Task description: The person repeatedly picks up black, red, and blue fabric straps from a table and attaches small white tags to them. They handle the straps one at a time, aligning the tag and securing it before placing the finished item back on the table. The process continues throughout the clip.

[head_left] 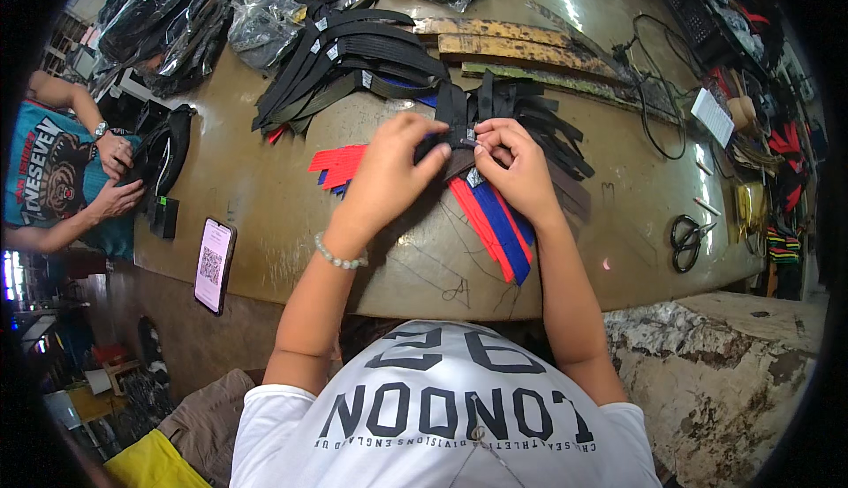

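At the middle of the table, my left hand (389, 174) has its fingers closed on the left side of a black webbing strap (456, 115) bearing a small pale label. My right hand (523, 170) pinches the same strap at its right side, close to the label. Red and blue strips (496, 227) fan out toward me below my hands. More red strips (339, 161) poke out left of my left wrist. Beyond my right hand lie loose black strap ends (539, 117). A large heap of black straps (362, 51) with white labels spreads to the far left.
Wooden boards (530, 48) lie behind the straps. Black-handled scissors (685, 245) and a paper sheet (712, 118) rest on the right. A phone (215, 265) is at the near left edge. Another person's hands (117, 170) handle a black item. Plastic-wrapped bundles (150, 24) line the back.
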Available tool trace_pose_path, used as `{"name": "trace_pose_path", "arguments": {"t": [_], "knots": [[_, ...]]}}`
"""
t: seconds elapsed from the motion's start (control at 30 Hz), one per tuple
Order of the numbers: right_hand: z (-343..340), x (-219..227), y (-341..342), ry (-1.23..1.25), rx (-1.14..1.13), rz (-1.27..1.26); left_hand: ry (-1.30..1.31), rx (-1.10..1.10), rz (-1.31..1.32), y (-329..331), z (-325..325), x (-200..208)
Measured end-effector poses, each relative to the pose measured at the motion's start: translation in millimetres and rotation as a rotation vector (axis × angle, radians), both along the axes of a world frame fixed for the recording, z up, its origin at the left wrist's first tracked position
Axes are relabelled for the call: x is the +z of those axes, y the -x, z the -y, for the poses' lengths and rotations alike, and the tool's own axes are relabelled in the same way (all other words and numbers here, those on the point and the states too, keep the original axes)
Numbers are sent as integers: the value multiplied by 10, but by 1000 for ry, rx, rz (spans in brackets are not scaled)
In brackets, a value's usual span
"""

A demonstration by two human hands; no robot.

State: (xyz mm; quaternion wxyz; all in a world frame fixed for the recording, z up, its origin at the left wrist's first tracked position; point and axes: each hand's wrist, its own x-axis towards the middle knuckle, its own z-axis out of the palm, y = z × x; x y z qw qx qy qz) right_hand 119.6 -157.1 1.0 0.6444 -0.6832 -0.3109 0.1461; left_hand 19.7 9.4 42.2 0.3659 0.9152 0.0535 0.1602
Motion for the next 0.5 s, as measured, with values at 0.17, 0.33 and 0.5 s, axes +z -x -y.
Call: {"name": "trace_pose_path", "arguments": {"t": [0.17,0.33,0.5], "knots": [[-2,-3,2,-20,5,-32,19,3,7,-17,29,-162],[-18,-12,-18,-66,-27,-164,-145,38,166,-69,140,-259],[-10,-3,-71,-174,-50,-364,-261,64,209,-119,239,-260]]}}
